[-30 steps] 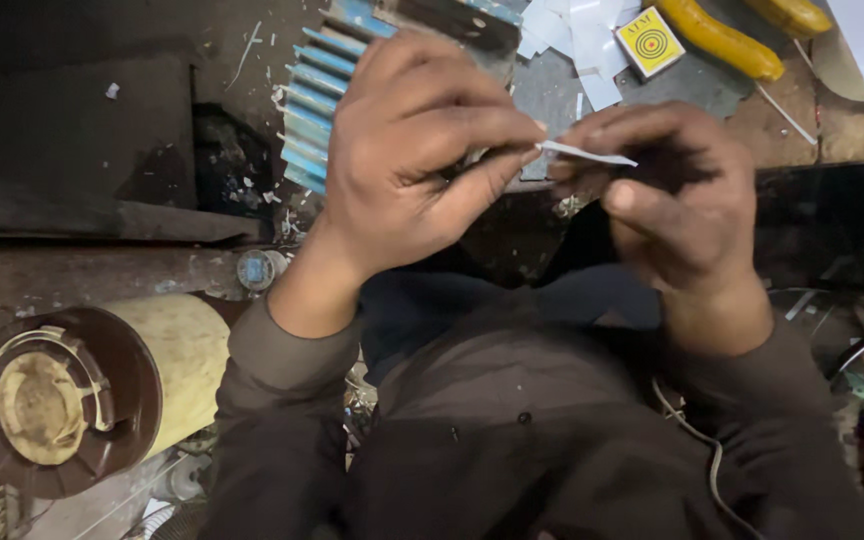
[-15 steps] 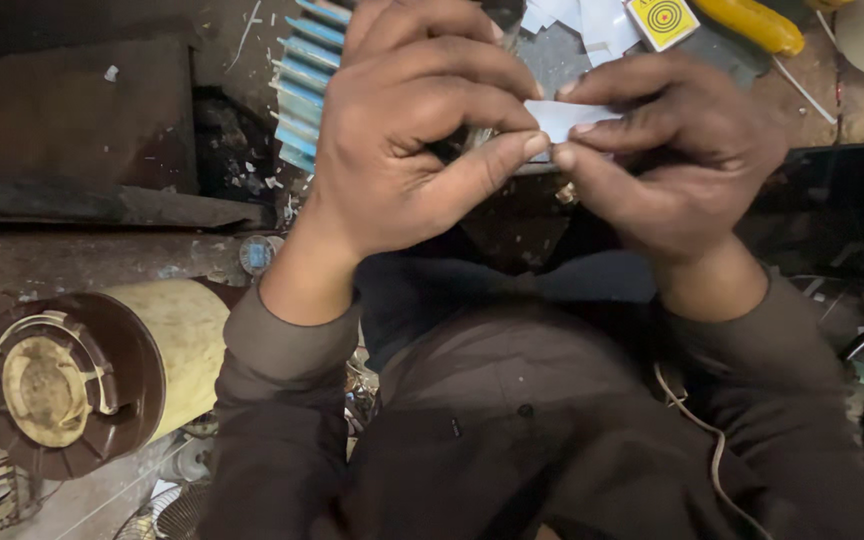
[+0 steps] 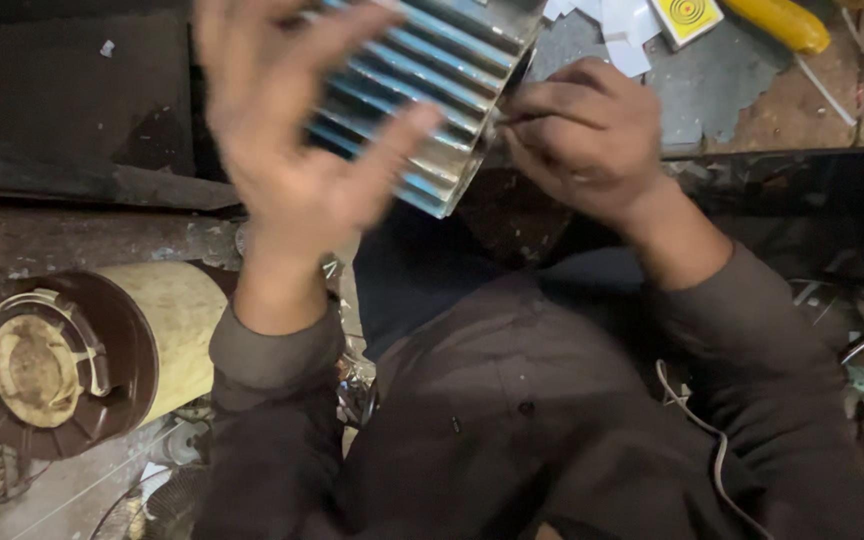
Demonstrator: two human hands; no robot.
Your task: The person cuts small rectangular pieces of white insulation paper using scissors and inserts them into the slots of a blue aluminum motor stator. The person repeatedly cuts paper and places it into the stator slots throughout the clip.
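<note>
My left hand (image 3: 292,150) is blurred, with palm open and fingers spread. It hovers just in front of a ribbed metal block (image 3: 442,75) with blue-silver fins, and I cannot tell whether it touches the block. My right hand (image 3: 587,135) is at the block's right edge. Its fingers are pinched on a small thin strip (image 3: 500,118), most of which is hidden by the fingertips. Both arms are in dark sleeves, and my dark shirt fills the lower middle of the view.
A cream cylinder with a brown end cap (image 3: 82,350) lies at the lower left. At the back right of the worn bench are a yellow-handled tool (image 3: 777,22), a small yellow card (image 3: 687,15) and white paper scraps (image 3: 617,25). A dark plank (image 3: 82,180) runs along the left.
My left hand has let go of the strip and opened, moving left. The finned block, hidden behind my hands before, now shows. My right hand still pinches the strip.
</note>
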